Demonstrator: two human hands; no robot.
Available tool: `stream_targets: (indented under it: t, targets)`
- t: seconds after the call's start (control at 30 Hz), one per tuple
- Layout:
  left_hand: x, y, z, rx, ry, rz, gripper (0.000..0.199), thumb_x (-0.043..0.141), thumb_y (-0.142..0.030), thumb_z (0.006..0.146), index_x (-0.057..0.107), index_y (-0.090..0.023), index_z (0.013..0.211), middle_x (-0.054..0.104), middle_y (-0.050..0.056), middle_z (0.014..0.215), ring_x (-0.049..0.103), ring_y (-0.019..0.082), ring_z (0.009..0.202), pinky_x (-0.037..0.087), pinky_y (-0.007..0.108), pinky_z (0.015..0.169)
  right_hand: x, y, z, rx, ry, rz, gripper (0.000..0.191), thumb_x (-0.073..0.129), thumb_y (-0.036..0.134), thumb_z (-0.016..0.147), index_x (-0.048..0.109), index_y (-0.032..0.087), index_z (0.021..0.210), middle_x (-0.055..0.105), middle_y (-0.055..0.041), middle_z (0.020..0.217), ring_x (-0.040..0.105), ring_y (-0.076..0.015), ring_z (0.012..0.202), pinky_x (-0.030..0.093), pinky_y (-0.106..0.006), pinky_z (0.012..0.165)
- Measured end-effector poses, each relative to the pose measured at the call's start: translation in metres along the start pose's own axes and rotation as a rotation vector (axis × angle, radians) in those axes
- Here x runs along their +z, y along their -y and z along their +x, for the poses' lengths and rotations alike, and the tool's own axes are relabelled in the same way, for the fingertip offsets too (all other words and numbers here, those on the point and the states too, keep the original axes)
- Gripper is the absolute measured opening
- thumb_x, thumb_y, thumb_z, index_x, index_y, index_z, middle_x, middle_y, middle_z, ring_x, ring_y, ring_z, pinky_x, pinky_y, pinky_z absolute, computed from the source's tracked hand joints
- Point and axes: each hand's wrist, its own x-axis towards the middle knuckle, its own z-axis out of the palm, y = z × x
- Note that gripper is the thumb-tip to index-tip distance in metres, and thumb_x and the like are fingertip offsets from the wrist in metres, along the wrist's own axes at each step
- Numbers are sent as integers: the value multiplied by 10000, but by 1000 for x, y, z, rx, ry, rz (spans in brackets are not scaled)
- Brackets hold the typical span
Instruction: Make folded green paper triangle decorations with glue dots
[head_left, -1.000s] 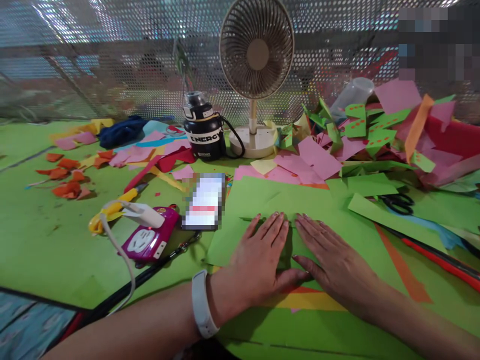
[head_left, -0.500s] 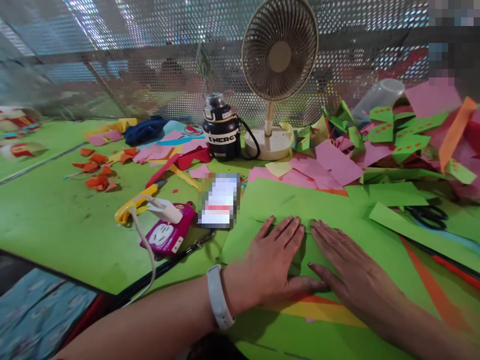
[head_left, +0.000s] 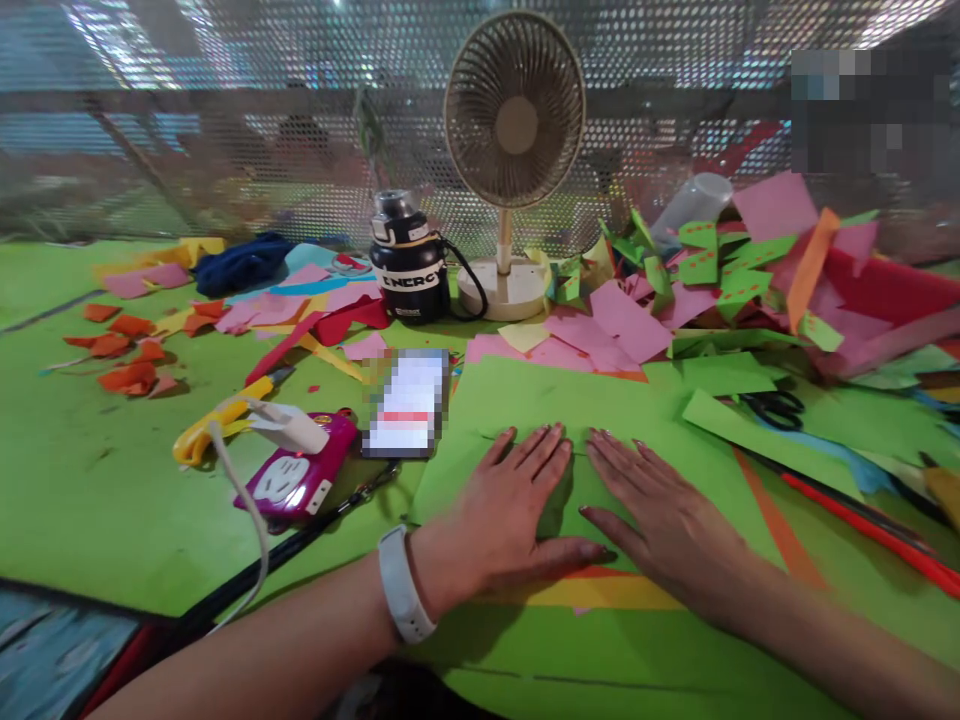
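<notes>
A large green paper sheet (head_left: pixel 555 395) lies in front of me, with orange and yellow strips (head_left: pixel 622 592) under its near edge. Flat on the sheet rests my left hand (head_left: pixel 510 510), fingers spread and thumb pointing right; a white band is on its wrist. My right hand (head_left: pixel 652 510) lies palm down on the same sheet just to the right, fingers stretched out and pointing up and left. The thumbs are close together. Neither hand grips anything.
A phone (head_left: pixel 407 405), a purple power socket (head_left: pixel 300 475) and a yellow cutter (head_left: pixel 221 420) lie left. Behind stand a black bottle (head_left: pixel 409 275) and a fan (head_left: pixel 516 125). Paper scraps (head_left: pixel 622 320) pile at back right, near black scissors (head_left: pixel 776 408) and a red-edged strip (head_left: pixel 870 525).
The view has turned to the right, so everything appears shifted left and more of the right side shows. Both hands remain flat on the green sheet in nearly the same pose.
</notes>
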Motion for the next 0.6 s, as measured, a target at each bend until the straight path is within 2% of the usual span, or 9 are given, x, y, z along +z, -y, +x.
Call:
stream_targets:
  t: [0.17, 0.3, 0.4, 0.53, 0.6]
  targets:
    - [-2, -1, 0, -4, 3, -13, 948, 236, -779, 856, 204, -98, 1515, 198, 147, 1570, 196, 269, 1453, 140, 477, 1185, -16, 0, -7, 89, 95, 19, 644, 303, 530, 979, 419, 94, 1439, 395, -142, 1488, 368, -254, 1388, 340, -483, 1139]
    - [-2, -2, 2, -20, 6, 1, 950, 251, -787, 847, 247, -102, 1505, 207, 143, 1565, 210, 283, 1448, 144, 485, 1180, -28, -13, -25, 192, 134, -10, 668, 292, 536, 975, 443, 59, 1418, 429, -159, 1463, 412, -284, 1360, 352, -516, 1122]
    - [-2, -3, 3, -27, 21, 10, 948, 254, -789, 844, 277, -100, 1496, 228, 150, 1556, 233, 297, 1439, 161, 500, 1173, -42, -24, -31, 256, 94, -22, 605, 356, 497, 962, 552, 58, 1329, 538, -186, 1379, 503, -319, 1284, 407, -523, 1066]
    - [0, -2, 2, -5, -25, 22, 936, 276, -772, 853, 261, -96, 1501, 243, 156, 1554, 236, 301, 1438, 167, 507, 1171, -65, -26, -5, 273, -105, 27, 364, 422, 369, 954, 679, 147, 1086, 700, -137, 1090, 629, -291, 1048, 488, -462, 900]
    - [2, -1, 1, 3, -31, 22, 927, 296, -759, 860, 246, -94, 1505, 226, 150, 1563, 218, 295, 1444, 154, 494, 1177, -70, -24, 20, 226, -106, 89, 271, 457, 315, 948, 679, 166, 990, 700, -103, 995, 624, -245, 964, 471, -399, 860]
